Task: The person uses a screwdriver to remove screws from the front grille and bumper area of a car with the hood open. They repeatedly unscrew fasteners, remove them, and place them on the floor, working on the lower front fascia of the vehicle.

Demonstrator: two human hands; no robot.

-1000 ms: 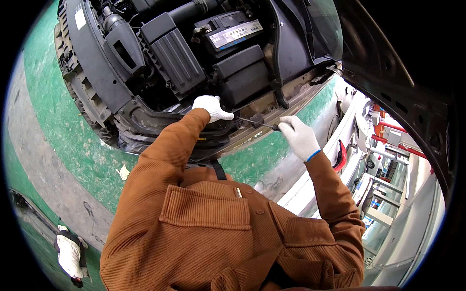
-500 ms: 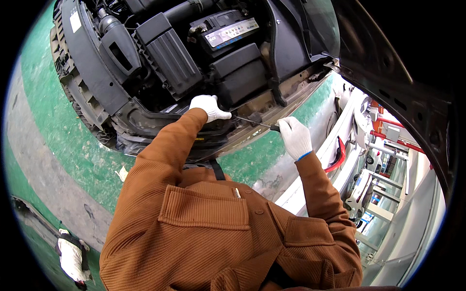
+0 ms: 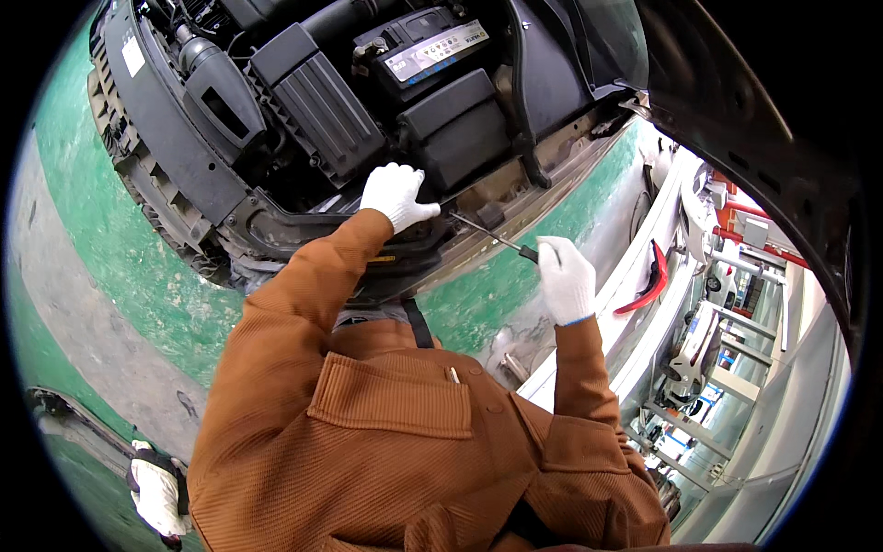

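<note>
My right hand (image 3: 565, 281), in a white knit glove, is closed round the dark handle of a screwdriver (image 3: 497, 236) with a long thin metal shaft. The shaft slopes up to the left, its far end at the fender edge (image 3: 478, 221) of the car's engine bay. Beside that end rests my left hand (image 3: 394, 196), also gloved in white. Its thumb points right toward the shaft's end, apart from the fingers, and no object shows in it. Just beyond the left hand are a ribbed black air filter box (image 3: 322, 106) and a black box cover (image 3: 455, 129).
A car battery (image 3: 432, 57) sits deeper in the engine bay. The raised hood (image 3: 745, 120) hangs over the right side. A red lamp-like part (image 3: 651, 281) lies right of my right hand. Another person (image 3: 158, 488) is at the lower left on the green floor (image 3: 138, 267).
My right hand has moved slightly down and right with the screwdriver, whose shaft now slopes more steeply. My left hand has stayed at the fender edge, its fingers more spread.
</note>
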